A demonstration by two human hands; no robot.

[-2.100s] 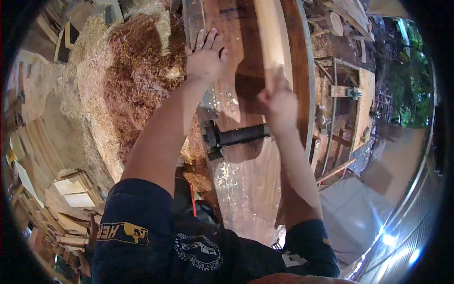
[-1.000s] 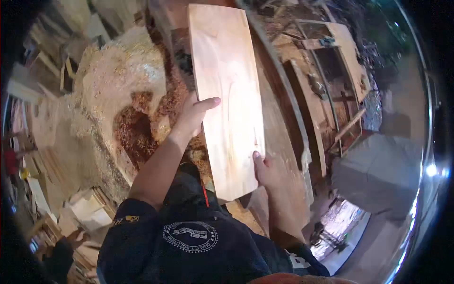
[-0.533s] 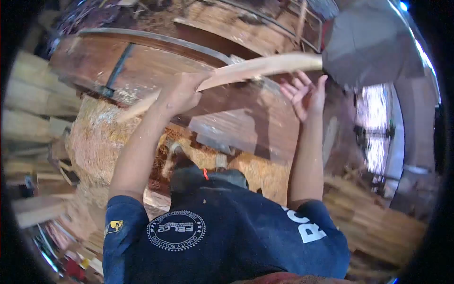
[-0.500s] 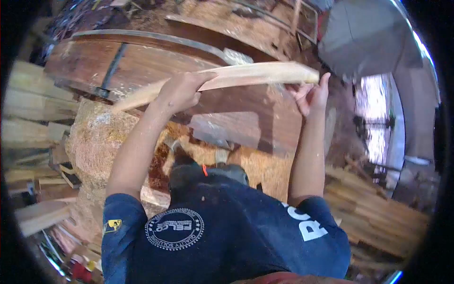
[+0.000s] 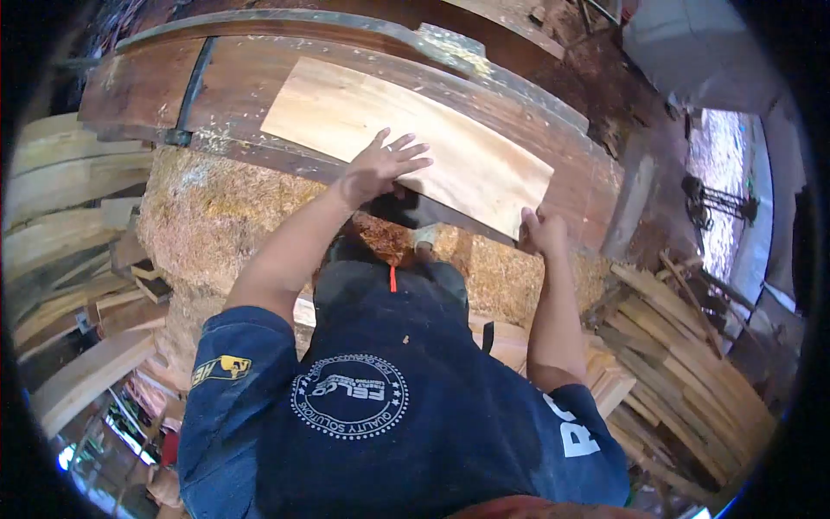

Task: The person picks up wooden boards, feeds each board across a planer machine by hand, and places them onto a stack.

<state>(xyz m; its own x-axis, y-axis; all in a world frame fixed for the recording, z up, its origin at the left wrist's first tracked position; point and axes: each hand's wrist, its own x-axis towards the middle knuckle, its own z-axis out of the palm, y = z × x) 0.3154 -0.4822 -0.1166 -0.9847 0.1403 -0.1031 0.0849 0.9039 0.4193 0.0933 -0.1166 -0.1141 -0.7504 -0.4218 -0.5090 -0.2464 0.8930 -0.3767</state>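
A pale wooden board (image 5: 432, 134) lies flat, broad face up, along a brown worktable (image 5: 233, 91). My left hand (image 5: 386, 166) rests on its near edge around the middle, fingers spread out. At the board's right end, my right hand (image 5: 545, 232) grips the near corner, with the thumb at the edge and the other fingers curled and partly hidden. A dark metal strip (image 5: 197, 82) crosses the table to the left of the board.
A long raised rail (image 5: 328, 22) runs behind the board, with a light block (image 5: 451, 48) on it. Wood shavings (image 5: 199, 199) are heaped below the table. Stacked planks lie at left (image 5: 73, 190) and right (image 5: 683, 363).
The board has gone from being held tilted above the table to lying flat on it. My left hand has opened and shifted right; my right hand has come lower, onto the near corner.
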